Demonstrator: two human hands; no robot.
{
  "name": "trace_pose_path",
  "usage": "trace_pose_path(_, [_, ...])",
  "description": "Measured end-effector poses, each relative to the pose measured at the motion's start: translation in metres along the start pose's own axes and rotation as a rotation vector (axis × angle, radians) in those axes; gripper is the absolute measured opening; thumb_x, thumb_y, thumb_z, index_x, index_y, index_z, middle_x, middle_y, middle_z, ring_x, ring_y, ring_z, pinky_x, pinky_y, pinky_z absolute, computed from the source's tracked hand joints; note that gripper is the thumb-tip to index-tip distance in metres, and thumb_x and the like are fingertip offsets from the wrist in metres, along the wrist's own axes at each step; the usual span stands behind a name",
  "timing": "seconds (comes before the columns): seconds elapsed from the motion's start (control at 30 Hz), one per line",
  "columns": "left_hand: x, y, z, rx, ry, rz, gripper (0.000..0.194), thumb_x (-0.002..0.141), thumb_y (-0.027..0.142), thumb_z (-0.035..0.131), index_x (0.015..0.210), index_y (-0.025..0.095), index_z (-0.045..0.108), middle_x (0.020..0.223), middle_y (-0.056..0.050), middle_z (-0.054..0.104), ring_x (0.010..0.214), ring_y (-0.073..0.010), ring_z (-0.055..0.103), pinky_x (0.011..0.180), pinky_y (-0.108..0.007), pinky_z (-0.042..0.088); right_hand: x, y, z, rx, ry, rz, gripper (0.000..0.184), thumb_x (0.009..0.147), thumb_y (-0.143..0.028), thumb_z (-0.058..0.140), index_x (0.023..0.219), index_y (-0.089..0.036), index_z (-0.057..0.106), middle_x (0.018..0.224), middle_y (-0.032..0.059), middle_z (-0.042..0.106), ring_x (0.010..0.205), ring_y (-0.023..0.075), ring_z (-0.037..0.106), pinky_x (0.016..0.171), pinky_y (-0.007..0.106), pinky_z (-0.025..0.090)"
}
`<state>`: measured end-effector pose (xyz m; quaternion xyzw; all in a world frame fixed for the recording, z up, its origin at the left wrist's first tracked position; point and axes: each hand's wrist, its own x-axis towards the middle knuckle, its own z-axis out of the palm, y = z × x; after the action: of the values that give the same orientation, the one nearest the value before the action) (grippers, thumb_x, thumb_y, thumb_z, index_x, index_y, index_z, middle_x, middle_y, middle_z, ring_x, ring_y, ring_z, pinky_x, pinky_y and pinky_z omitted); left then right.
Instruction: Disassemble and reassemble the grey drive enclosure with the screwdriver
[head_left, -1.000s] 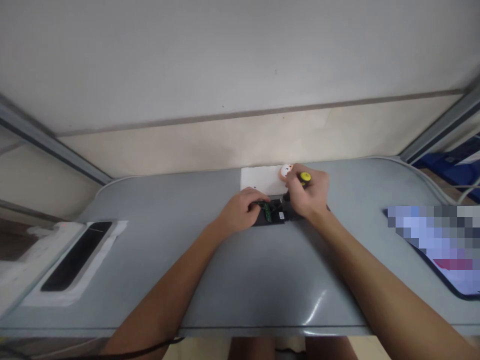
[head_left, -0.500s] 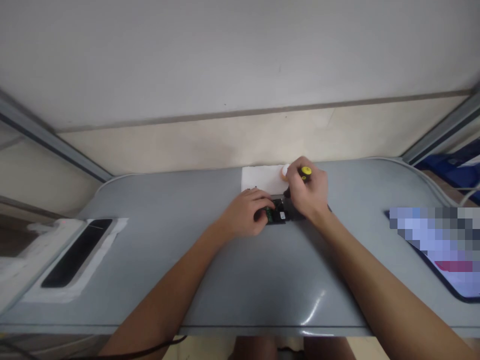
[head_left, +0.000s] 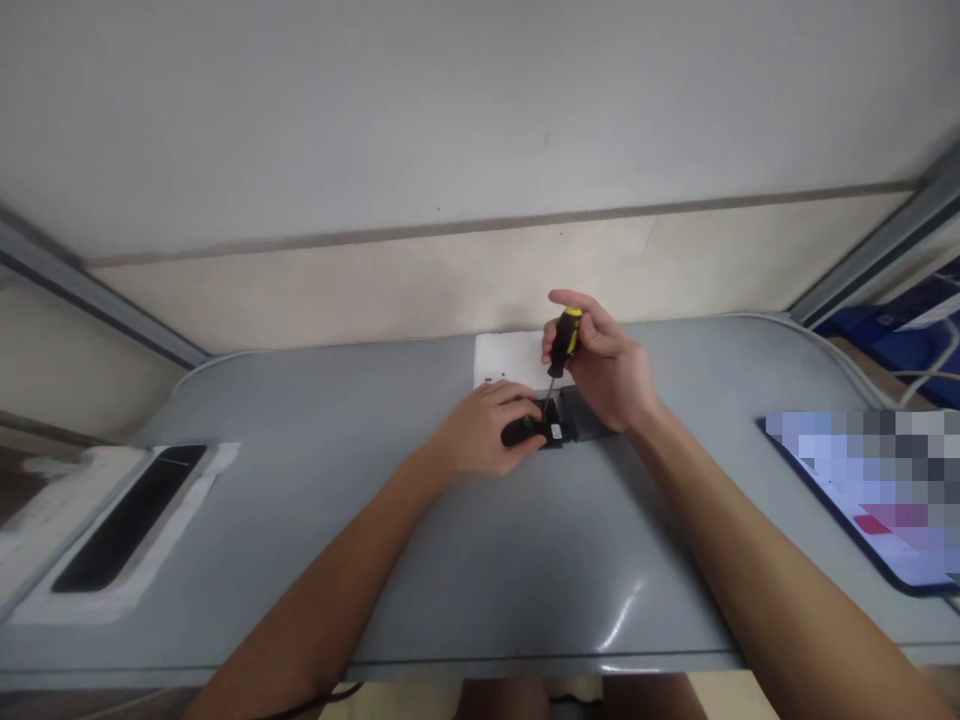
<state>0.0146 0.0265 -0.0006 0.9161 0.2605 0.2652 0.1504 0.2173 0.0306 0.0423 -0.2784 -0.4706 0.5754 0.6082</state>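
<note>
A person's knees (head_left: 504,698) show beneath the front edge of a gray table (head_left: 450,600), with a dark cable (head_left: 330,698) near the left forearm. At the left of the tabletop, a black phone-shaped slab (head_left: 131,520) lies at a slant on white paper (head_left: 174,522); at the far right, well apart from it, sits a tablet-like device (head_left: 870,500), its lit screen partly pixelated.

Toward the back of the table, near the center, the left hand (head_left: 491,430) bends over one end of an opened black electronic device (head_left: 556,418) bearing a small white label (head_left: 556,432). Thumb and forefinger stand apart across it; whether they pinch or merely steady it cannot be told. Beside the device, partly below the right hand (head_left: 611,370), lies a flat dark panel (head_left: 589,420). That hand is wrapped around the handle of a black-and-yellow screwdriver (head_left: 564,345), forefinger raised, the shaft tilted down to the device; contact at the tip is too small to confirm.

Just behind, a white sheet (head_left: 510,355) carries tiny dark specks (head_left: 503,375). Beyond rises a wall, cream below (head_left: 375,295) and gray above, between metal posts (head_left: 870,255), with a blue object (head_left: 870,325) at right.
</note>
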Motion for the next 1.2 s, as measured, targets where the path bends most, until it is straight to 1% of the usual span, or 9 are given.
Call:
trace_pose_path(0.07, [0.001,0.001,-0.001,-0.014,-0.017,-0.018,0.019,0.091,0.037,0.075,0.103,0.021,0.072,0.12,-0.008,0.072,0.111,-0.0256,0.068,0.102,-0.044,0.051,0.0,-0.001,0.003,0.145,0.024,0.051,0.029,0.094,-0.049,0.064,0.115,-0.028,0.062,0.081,0.0,0.056,0.071,0.0171,0.053,0.071,0.033,0.049])
trace_pose_path(0.17, [0.002,0.002,-0.003,-0.041,-0.035,-0.026,0.02,0.09,0.038,0.077,0.101,0.022,0.072,0.117,-0.007,0.073,0.108,-0.0249,0.069,0.1,-0.044,0.052,0.001,-0.001,0.007,0.225,0.084,0.069,0.033,0.094,-0.06,0.062,0.097,-0.027,0.057,0.071,-0.0026,0.045,0.061,0.0151,0.045,0.062,0.031,0.047])
trace_pose_path(0.23, [0.002,0.001,-0.003,-0.052,-0.027,-0.019,0.019,0.09,0.036,0.077,0.101,0.022,0.072,0.117,-0.007,0.074,0.107,-0.0246,0.069,0.1,-0.044,0.052,0.001,-0.001,0.008,0.239,0.095,0.081,0.035,0.093,-0.058,0.065,0.087,-0.026,0.052,0.068,-0.0037,0.041,0.057,0.0137,0.041,0.057,0.029,0.044])
trace_pose_path(0.3, [0.002,-0.001,-0.002,-0.062,-0.012,-0.014,0.019,0.091,0.036,0.077,0.101,0.022,0.071,0.118,-0.007,0.074,0.109,-0.0247,0.07,0.101,-0.044,0.052,0.001,-0.002,0.007,0.245,0.085,0.078,0.034,0.093,-0.051,0.069,0.082,-0.025,0.05,0.07,-0.0029,0.044,0.059,0.0128,0.043,0.057,0.028,0.044])
trace_pose_path(0.43, [0.0,-0.004,0.001,-0.069,0.005,-0.018,0.02,0.09,0.038,0.078,0.101,0.022,0.071,0.121,-0.008,0.074,0.112,-0.0254,0.07,0.102,-0.044,0.053,0.002,-0.005,0.003,0.181,0.053,0.065,0.033,0.095,-0.053,0.066,0.084,-0.024,0.054,0.083,0.0013,0.056,0.069,0.014,0.053,0.064,0.029,0.049])
trace_pose_path(0.57, [0.001,-0.004,0.002,-0.079,0.01,-0.022,0.02,0.09,0.038,0.078,0.1,0.022,0.071,0.121,-0.008,0.074,0.11,-0.0249,0.07,0.101,-0.044,0.054,0.003,-0.005,0.003,0.11,0.051,0.087,0.045,0.095,-0.07,0.055,0.088,-0.026,0.055,0.073,-0.0003,0.048,0.063,0.0153,0.048,0.061,0.031,0.048])
trace_pose_path(0.7, [0.002,-0.002,0.0,-0.062,0.002,-0.017,0.019,0.089,0.037,0.079,0.098,0.022,0.071,0.118,-0.008,0.075,0.109,-0.0248,0.071,0.1,-0.045,0.054,0.004,-0.002,0.004,0.047,0.113,0.02,0.054,0.092,-0.081,0.048,0.087,-0.027,0.05,0.067,-0.002,0.043,0.057,0.0158,0.044,0.055,0.032,0.046])
trace_pose_path(0.97, [0.001,-0.001,-0.001,0.021,-0.011,0.025,0.02,0.092,0.04,0.075,0.097,0.021,0.07,0.12,-0.008,0.075,0.11,-0.0257,0.071,0.103,-0.046,0.053,0.001,-0.006,0.013,-0.13,0.101,-0.042,0.054,0.092,-0.08,0.05,0.082,-0.027,0.05,0.074,0.0018,0.055,0.065,0.0172,0.056,0.056,0.032,0.05])
trace_pose_path(1.2, [0.002,0.0,-0.002,0.015,-0.032,0.01,0.019,0.091,0.039,0.075,0.097,0.021,0.07,0.12,-0.008,0.075,0.109,-0.0251,0.07,0.103,-0.044,0.052,0.002,-0.003,0.018,-0.129,0.121,-0.062,0.059,0.09,-0.085,0.045,0.081,-0.027,0.05,0.066,0.0,0.05,0.059,0.0158,0.053,0.051,0.032,0.046])
